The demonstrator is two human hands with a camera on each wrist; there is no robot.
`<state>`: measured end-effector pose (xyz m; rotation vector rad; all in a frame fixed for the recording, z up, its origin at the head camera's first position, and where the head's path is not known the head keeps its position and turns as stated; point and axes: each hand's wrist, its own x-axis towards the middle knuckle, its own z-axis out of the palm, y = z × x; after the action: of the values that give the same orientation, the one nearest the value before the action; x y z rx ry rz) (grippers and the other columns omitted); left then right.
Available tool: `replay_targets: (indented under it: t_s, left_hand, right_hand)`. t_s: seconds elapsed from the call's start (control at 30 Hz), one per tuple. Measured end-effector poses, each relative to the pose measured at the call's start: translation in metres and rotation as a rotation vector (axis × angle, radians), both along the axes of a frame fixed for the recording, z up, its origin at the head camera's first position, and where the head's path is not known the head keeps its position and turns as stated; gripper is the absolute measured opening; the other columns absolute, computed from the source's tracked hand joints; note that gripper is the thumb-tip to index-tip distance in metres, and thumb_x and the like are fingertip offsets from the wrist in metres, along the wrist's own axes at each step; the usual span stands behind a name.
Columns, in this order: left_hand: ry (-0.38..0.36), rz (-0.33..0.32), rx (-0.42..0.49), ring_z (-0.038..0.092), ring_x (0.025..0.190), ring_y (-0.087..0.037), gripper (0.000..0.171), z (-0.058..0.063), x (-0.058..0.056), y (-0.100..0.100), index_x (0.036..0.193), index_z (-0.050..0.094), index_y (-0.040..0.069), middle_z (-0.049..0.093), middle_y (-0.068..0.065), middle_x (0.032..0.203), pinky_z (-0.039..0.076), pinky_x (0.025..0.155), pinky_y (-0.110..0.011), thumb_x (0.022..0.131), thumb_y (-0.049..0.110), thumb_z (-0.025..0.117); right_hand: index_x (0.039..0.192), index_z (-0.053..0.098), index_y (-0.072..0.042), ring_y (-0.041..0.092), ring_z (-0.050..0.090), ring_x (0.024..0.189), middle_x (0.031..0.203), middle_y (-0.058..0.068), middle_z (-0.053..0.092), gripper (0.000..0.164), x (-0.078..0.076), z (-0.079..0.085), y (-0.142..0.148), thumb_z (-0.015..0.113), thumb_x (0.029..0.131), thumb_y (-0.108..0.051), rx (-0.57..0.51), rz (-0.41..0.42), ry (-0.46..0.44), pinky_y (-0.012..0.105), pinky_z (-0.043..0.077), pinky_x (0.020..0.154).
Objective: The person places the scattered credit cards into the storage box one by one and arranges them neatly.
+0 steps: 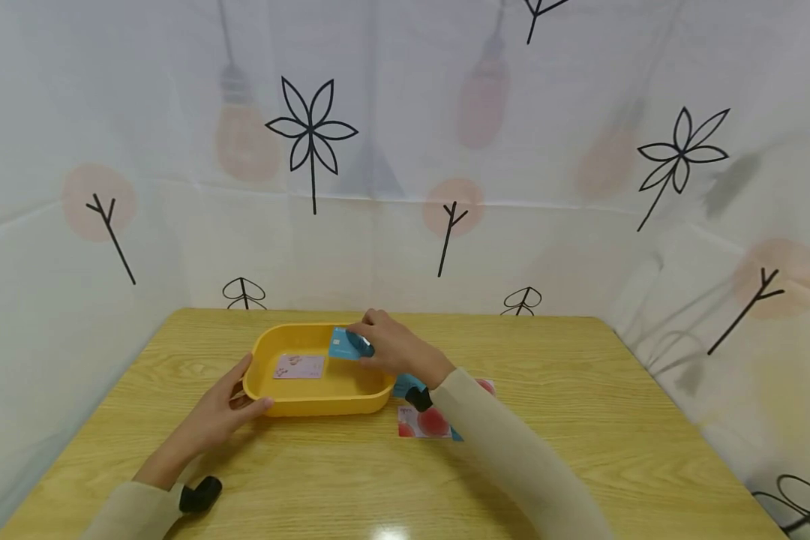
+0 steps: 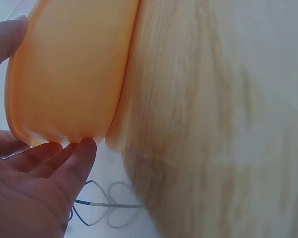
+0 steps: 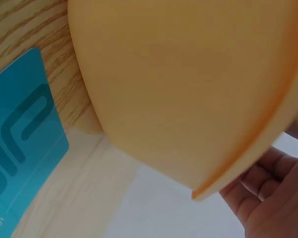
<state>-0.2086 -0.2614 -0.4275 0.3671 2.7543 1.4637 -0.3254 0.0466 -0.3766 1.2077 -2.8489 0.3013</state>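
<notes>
A yellow plastic tray [image 1: 317,407] stands on the wooden table. My left hand [image 1: 209,416] grips its left end, with the thumb at the near corner; several fingertips [image 2: 87,148] press the tray's outer wall in the left wrist view. Over the right part of the tray, my right hand [image 1: 398,349] pinches a light blue card [image 1: 341,343] with a small chip. Inside the tray, toward the left, lies a pale pink card [image 1: 298,367]. In the right wrist view the tray wall hides the held card, and part of my right hand [image 3: 268,191] shows beyond the rim.
Beside the tray's right end, several cards lie on the table, partly under my right forearm: a white card with red circles [image 1: 421,422], a blue card [image 3: 25,134] marked VIP and another red-patterned card [image 1: 487,386]. A patterned cloth [image 1: 378,247] hangs behind the table.
</notes>
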Motion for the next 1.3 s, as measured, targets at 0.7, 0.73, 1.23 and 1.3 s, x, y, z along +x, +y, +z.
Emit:
replay_targets:
  t_s: [0.7,0.73,1.23,1.3]
  left_hand:
    - [0.016,-0.004,0.013,0.036,0.133,-0.042,0.095,-0.004,-0.001,-0.002,0.153,0.005,0.002,0.016,-0.027,0.154,0.043,0.098,-0.042,0.09,0.037,0.067]
    - [0.017,-0.005,0.014,0.036,0.133,-0.042,0.095,-0.004,-0.002,-0.002,0.153,0.005,0.002,0.015,-0.027,0.154,0.043,0.098,-0.042,0.09,0.037,0.067]
    - [0.021,0.0,0.011,0.035,0.133,-0.042,0.095,-0.005,-0.001,-0.002,0.153,0.006,0.001,0.015,-0.026,0.154,0.042,0.099,-0.044,0.09,0.037,0.067]
    - [0.022,0.001,0.005,0.035,0.133,-0.042,0.095,-0.005,-0.001,-0.002,0.153,0.006,0.001,0.015,-0.026,0.154,0.042,0.099,-0.044,0.089,0.037,0.067]
  right_hand:
    - [0.141,0.048,-0.018,0.014,0.041,0.095,0.114,0.002,0.044,0.059,-0.008,-0.01,-0.009,0.07,0.088,-0.033,0.038,0.0,-0.021,0.022,0.044,0.077]
    - [0.141,0.049,-0.018,0.014,0.041,0.095,0.114,0.002,0.044,0.058,-0.008,-0.011,-0.01,0.069,0.088,-0.033,0.043,-0.001,-0.021,0.022,0.044,0.077]
    - [0.14,0.049,-0.02,0.014,0.042,0.097,0.119,0.003,0.045,0.057,-0.012,-0.017,-0.015,0.069,0.089,-0.033,0.109,0.001,0.001,0.023,0.045,0.081]
    - [0.14,0.05,-0.02,0.014,0.042,0.097,0.118,0.003,0.045,0.056,-0.013,-0.017,-0.015,0.069,0.089,-0.034,0.116,0.008,0.004,0.023,0.044,0.081]
